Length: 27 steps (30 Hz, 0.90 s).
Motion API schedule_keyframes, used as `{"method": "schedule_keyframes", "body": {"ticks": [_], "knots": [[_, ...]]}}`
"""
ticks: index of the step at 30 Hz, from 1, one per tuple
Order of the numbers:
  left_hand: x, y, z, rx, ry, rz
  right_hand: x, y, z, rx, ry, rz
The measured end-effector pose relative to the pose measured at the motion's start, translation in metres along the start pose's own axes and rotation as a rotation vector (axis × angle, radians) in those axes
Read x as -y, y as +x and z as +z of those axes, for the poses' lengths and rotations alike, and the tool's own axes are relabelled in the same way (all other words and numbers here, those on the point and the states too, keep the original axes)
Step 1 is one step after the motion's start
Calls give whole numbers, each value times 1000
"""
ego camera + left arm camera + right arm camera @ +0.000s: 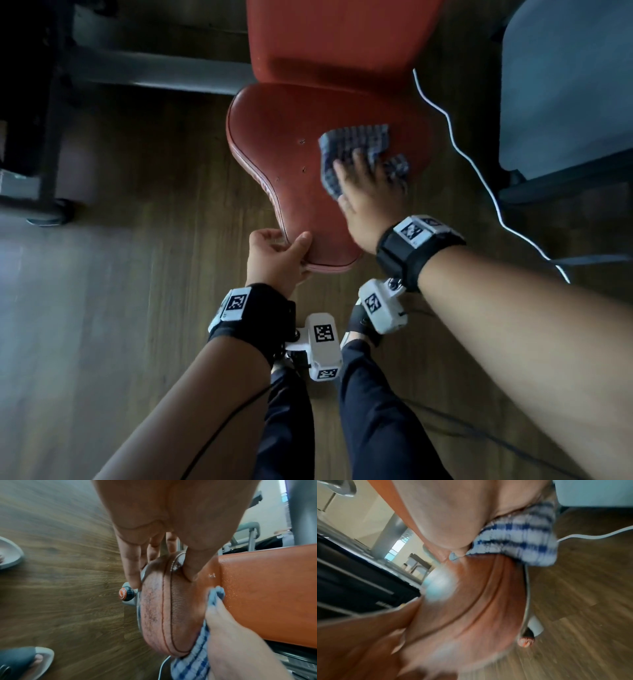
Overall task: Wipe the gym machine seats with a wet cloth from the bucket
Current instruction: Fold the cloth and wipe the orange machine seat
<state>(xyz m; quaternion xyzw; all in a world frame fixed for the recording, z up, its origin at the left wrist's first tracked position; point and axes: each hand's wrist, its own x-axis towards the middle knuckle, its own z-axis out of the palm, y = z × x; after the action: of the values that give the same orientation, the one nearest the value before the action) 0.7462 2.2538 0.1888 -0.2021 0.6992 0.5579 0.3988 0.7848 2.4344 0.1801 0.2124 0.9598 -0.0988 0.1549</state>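
Observation:
A worn red padded seat (284,144) (168,615) (471,601) stands on a gym machine, with its red backrest (335,37) (267,592) behind it. A blue-and-white checked cloth (352,144) (193,664) (520,539) lies spread on the right half of the seat. My right hand (363,181) (228,639) presses flat on the cloth with fingers straight. My left hand (277,253) (154,536) grips the seat's narrow front tip, thumb on top and fingers curled under the edge. No bucket is in view.
The floor (120,274) is wood-look planks. A white cable (479,171) trails across it right of the seat. A grey padded bench (565,85) stands at the far right, dark machine frame (41,102) at the left. An orange-capped adjustment knob (126,593) sticks out under the seat.

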Motion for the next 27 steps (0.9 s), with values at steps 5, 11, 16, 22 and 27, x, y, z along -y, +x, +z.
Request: {"method": "schedule_keyframes", "body": {"ticks": [5,11,16,22,27], "knots": [[-1,5,3,-8,68,33,-14,-9,2,97,7,-319],[-1,8,6,43,294,177,-89,65,-18,-14,-75,-87],[1,6,7,20,356,202,-53,64,-14,-10,-76,20],[-2,10,1,28,428,197,32,-27,-14,141,119,-209],[-1,4,-37,96,682,90,27,-72,-38,304,276,-253]]}}
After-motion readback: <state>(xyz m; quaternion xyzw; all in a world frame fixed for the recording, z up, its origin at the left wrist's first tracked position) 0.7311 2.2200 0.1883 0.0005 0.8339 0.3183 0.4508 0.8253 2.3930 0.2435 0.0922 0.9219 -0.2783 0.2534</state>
